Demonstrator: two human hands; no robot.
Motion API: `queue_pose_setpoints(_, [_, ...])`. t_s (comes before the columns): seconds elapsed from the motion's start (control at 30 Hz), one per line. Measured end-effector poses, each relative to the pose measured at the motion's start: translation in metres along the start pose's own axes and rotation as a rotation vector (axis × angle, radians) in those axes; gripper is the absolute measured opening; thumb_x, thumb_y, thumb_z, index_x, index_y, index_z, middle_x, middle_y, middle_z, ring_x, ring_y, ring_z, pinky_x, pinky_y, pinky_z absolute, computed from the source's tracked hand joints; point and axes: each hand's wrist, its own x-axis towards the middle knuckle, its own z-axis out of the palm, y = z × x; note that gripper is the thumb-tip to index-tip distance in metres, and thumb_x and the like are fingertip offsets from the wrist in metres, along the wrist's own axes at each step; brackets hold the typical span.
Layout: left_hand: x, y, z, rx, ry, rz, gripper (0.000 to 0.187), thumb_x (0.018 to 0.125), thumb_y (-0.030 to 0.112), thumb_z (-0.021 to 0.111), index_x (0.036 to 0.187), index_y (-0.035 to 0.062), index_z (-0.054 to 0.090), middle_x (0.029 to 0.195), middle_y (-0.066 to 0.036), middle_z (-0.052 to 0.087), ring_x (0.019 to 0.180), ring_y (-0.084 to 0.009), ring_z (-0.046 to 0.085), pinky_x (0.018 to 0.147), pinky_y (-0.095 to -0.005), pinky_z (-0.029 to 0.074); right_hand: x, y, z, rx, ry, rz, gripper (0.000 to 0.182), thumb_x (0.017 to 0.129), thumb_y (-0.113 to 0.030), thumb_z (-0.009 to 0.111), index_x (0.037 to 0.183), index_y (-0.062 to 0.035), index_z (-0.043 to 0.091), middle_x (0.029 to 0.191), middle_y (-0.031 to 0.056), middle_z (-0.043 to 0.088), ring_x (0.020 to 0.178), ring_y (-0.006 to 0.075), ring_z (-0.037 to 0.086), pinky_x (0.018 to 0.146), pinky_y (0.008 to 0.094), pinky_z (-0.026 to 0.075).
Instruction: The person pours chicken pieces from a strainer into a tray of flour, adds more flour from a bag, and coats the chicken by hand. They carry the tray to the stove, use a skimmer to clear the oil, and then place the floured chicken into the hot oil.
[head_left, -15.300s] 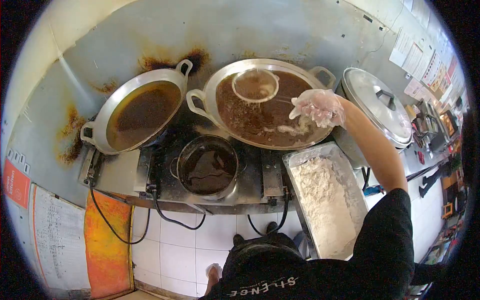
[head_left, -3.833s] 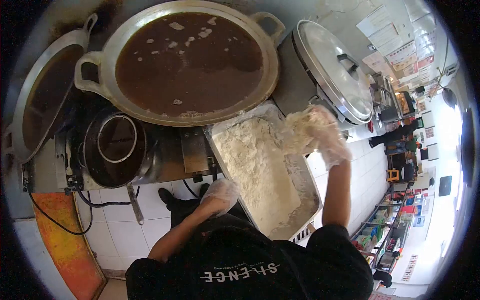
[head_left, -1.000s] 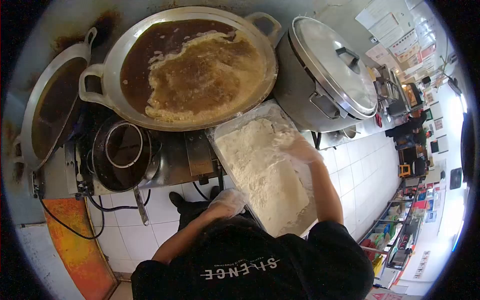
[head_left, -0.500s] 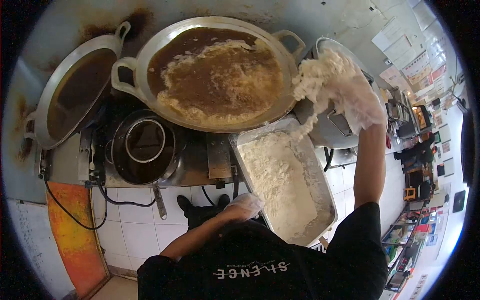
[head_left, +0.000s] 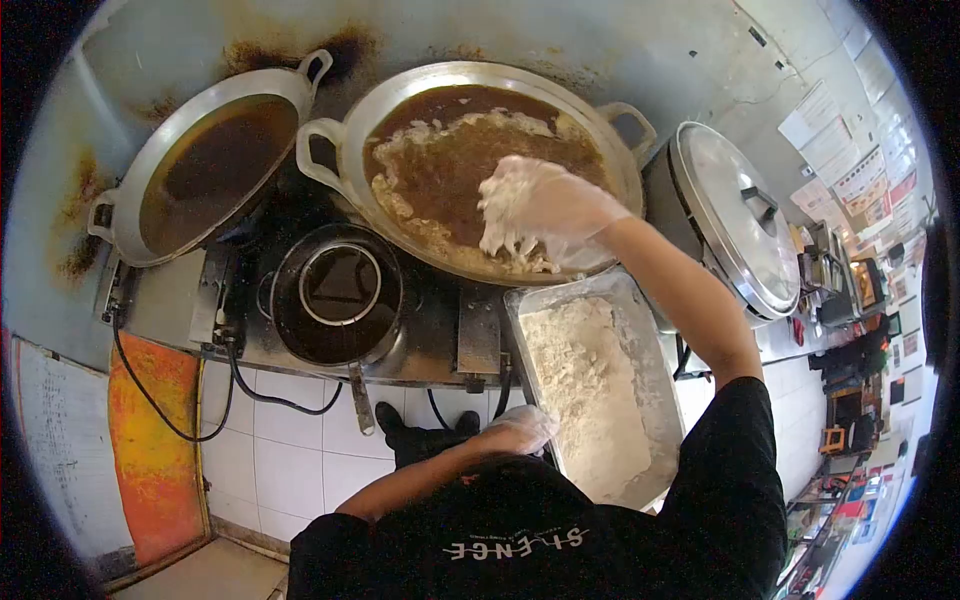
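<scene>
Gloved in clear plastic, my right hand (head_left: 575, 212) is over the right part of the large wok (head_left: 350, 165), closed around a clump of floured pieces (head_left: 510, 205) that hangs down from the fingers. Bubbling brown oil with pale foam (head_left: 440, 180) fills the wok. My left hand (head_left: 527, 428), also gloved, rests against the left edge of the metal tray (head_left: 665, 400); its fingers are blurred at the rim. White flour (head_left: 590, 380) with lumps lies in the tray, just in front of the wok.
A second wok (head_left: 150, 165) with dark oil stands at the left. In front of it is a black pan (head_left: 300, 340) with a round strainer (head_left: 375, 285) over dark oil. A lidded pot (head_left: 735, 220) stands right of the large wok. Hoses hang at the counter's front.
My right hand has moved left with the floured clump, from over the lidded pot to over the large wok. My left hand stays at the tray's edge. The view has shifted slightly.
</scene>
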Motion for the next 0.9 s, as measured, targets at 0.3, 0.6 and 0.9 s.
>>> queue_pose_setpoints(0.3, [-0.002,0.009,-0.006,0.139,0.008,0.031,0.037,0.079,0.028,0.072,0.106,0.0028,0.065,0.107,-0.015,0.067,0.100,-0.0313,0.065,0.088,-0.0403,0.052,0.027,-0.030,0.002,0.165,-0.199,0.259,0.037,0.089,-0.033,0.059,0.116,-0.0078,0.067,0.117,0.0150,0.066,0.115,0.0337,0.060,0.099,0.0446,0.046])
queue_pose_setpoints(0.6, [-0.004,0.015,-0.002,0.339,-0.029,0.043,0.019,0.085,0.019,0.062,0.095,0.0036,0.068,0.091,-0.013,0.068,0.083,-0.0273,0.068,0.075,-0.0407,0.056,-0.118,-0.034,-0.065,0.335,0.338,0.477,0.021,0.091,-0.017,0.061,0.105,-0.0041,0.069,0.100,0.0137,0.070,0.090,0.0251,0.068,0.080,0.0368,0.055])
queue_pose_setpoints(0.9, [0.001,-0.035,0.066,-0.044,0.186,0.018,0.017,0.084,0.019,0.064,0.075,0.0049,0.064,0.074,-0.007,0.064,0.069,-0.0247,0.064,0.062,-0.0372,0.051,-0.257,0.122,0.227,-0.126,0.292,0.824,0.038,0.095,-0.039,0.048,0.108,-0.0087,0.067,0.099,0.0142,0.069,0.093,0.0295,0.065,0.085,0.0417,0.051])
